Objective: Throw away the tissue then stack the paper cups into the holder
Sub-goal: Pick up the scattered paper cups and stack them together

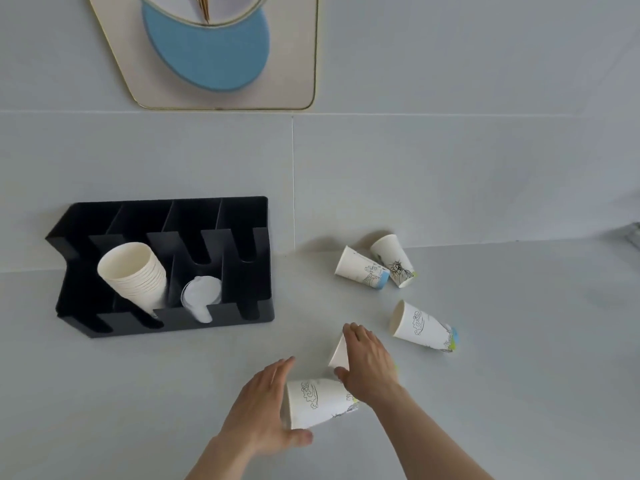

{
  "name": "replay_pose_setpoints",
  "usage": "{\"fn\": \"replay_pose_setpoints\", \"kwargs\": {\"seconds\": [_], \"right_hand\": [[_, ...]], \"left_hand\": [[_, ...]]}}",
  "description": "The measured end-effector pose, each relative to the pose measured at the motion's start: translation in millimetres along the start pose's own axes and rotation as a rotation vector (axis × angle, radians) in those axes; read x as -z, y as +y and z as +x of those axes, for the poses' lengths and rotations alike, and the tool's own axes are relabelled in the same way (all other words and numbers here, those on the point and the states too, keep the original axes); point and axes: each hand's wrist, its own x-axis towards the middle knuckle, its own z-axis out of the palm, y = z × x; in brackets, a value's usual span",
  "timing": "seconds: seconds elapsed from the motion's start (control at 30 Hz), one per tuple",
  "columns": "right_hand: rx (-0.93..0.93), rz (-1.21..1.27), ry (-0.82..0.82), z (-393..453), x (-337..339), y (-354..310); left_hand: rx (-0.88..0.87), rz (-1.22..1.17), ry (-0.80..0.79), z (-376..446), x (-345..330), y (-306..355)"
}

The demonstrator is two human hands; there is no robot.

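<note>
From the head view, a pale grey desk (138, 393) meets a grey tiled wall (450, 150), where a cream, gold-rimmed panel with a blue disc (214, 50) hangs. A black compartmented cup holder (242, 216) stands on the desk against the wall at the left; one of its slots carries a nested stack of plain paper cups (133, 275) lying tilted with the mouths toward the camera, and the slot just to the right of that holds white plastic lids (201, 296). The left hand (263, 407) has its grip wrapped around the open end of a printed paper cup (315, 401) lying on its side, fingers over the top and thumb underneath. The right hand (367, 362) has its grip closed over a second paper cup (339, 353), of which only the rim end shows past the fingers; that cup lies just beyond the first one. Three more printed cups lie tipped over on the desk to the right: one lone cup (420, 327) near the right hand, and a touching pair (360, 268) farther back near the wall. No tissue can be made out.
</note>
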Motion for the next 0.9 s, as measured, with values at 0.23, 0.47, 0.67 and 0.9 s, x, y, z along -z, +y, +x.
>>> {"fn": "replay_pose_setpoints", "kwargs": {"seconds": [0.23,0.47,0.67,0.9], "right_hand": [[0.000,0.057,-0.036,14.0,-14.6,-1.2],[0.005,0.051,-0.011,16.8,-12.0,-13.3],[-0.018,0.028,0.008,10.1,-17.5,1.3],[-0.021,0.151,0.131,12.2,-0.4,3.4]], "left_hand": [[0.066,0.009,-0.026,3.5,-9.4,3.8],[0.076,-0.129,0.132,-6.2,37.2,-11.3],[-0.030,-0.038,0.225,5.8,52.3,-1.9],[-0.020,-0.123,0.310,6.3,13.7,6.5]]}}
